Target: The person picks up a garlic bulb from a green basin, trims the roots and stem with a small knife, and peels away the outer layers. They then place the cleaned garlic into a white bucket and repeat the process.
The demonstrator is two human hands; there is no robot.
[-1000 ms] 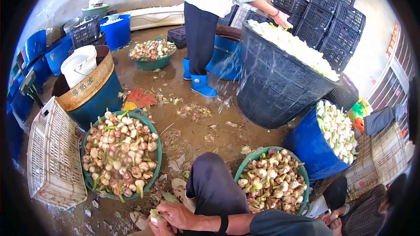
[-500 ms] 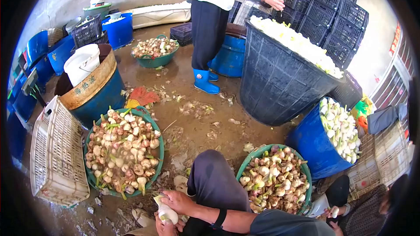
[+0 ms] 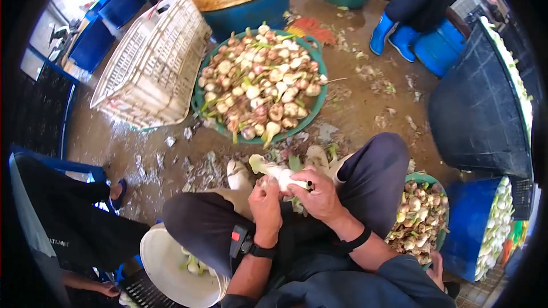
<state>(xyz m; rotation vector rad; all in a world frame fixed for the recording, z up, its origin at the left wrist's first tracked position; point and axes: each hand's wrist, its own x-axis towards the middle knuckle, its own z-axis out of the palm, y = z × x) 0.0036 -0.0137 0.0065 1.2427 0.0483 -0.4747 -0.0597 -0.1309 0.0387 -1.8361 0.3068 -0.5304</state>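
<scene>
A peeled garlic bulb with a pale green stem (image 3: pixel 264 165) is held in front of my knees, its stem pointing up and left. My left hand (image 3: pixel 266 204) is closed on it from below. My right hand (image 3: pixel 319 195) presses against the bulb's right side, fingers wrapped around a slim white tool (image 3: pixel 300 183) with a dark end; the rest of that tool is hidden. Just beyond my hands stands a green basin (image 3: pixel 323 94) heaped with unpeeled garlic (image 3: pixel 257 102). By my left knee is a white bucket (image 3: pixel 157 262) with a few peeled bulbs (image 3: pixel 197 264) inside.
A white plastic crate (image 3: pixel 154 63) leans left of the basin. Another green basin of garlic (image 3: pixel 421 211), a blue tub of peeled bulbs (image 3: pixel 471 228) and a big black bin (image 3: pixel 476 102) stand to my right. Other people are nearby; blue boots (image 3: pixel 381 33) show beyond. Skins litter the wet floor.
My view has swung left and down, bringing the white bucket and a person at left into sight. The garlic's stem now points more to the left, and both hands show more fully.
</scene>
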